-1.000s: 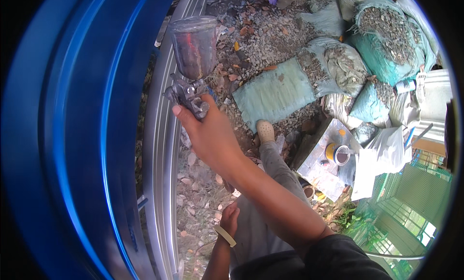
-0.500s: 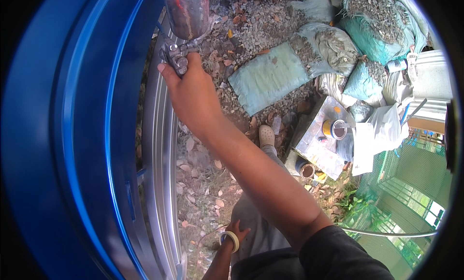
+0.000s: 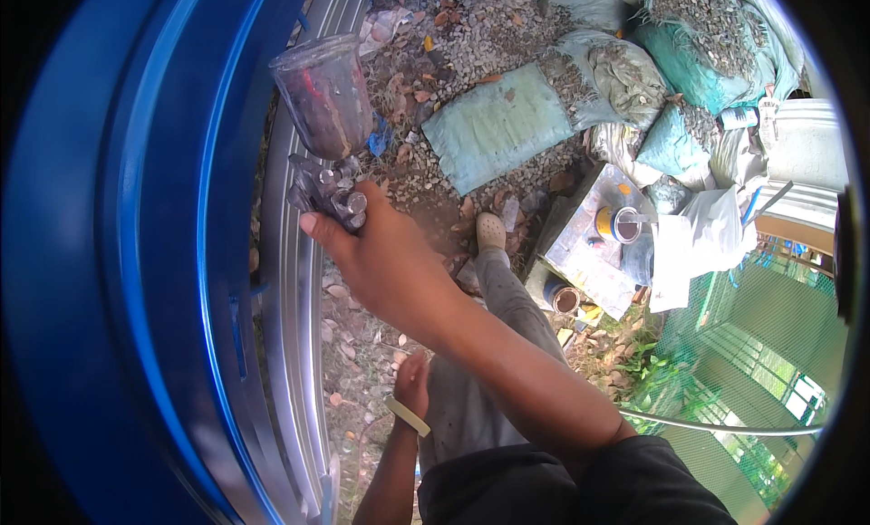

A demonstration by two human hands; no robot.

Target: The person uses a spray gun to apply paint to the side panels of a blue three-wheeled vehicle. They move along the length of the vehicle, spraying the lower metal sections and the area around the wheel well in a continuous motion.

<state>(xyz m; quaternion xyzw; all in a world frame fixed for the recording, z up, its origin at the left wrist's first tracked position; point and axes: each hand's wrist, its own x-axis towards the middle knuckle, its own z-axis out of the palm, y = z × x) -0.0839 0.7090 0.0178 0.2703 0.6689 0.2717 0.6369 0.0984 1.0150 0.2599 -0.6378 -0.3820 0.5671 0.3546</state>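
Observation:
My right hand (image 3: 390, 262) is closed round a metal spray gun (image 3: 328, 192), thumb along its near side. A cloudy, paint-stained cup (image 3: 324, 99) with a red mark stands tilted on top of the gun. The gun is close to a large glossy blue ribbed panel (image 3: 172, 253) on the left, and a grey ribbed metal strip (image 3: 294, 344) runs along below it. Down beside my leg hangs my left hand (image 3: 413, 385), a pale yellow band on its wrist. Its fingers look loosely bent and apart, with nothing visible in them.
Right of my legs, a paint-spotted board (image 3: 589, 262) bears an open paint can (image 3: 618, 224); another brown-filled can (image 3: 562, 297) sits lower. Sacks of gravel (image 3: 698, 36) are piled at far right. A flattened green sack (image 3: 498, 126) lies on gravel. Green netting (image 3: 752, 362) hangs at right.
My right hand and the spray gun have come nearer to me, bringing the whole cup into view. My left hand has shifted forward and left beside my leg.

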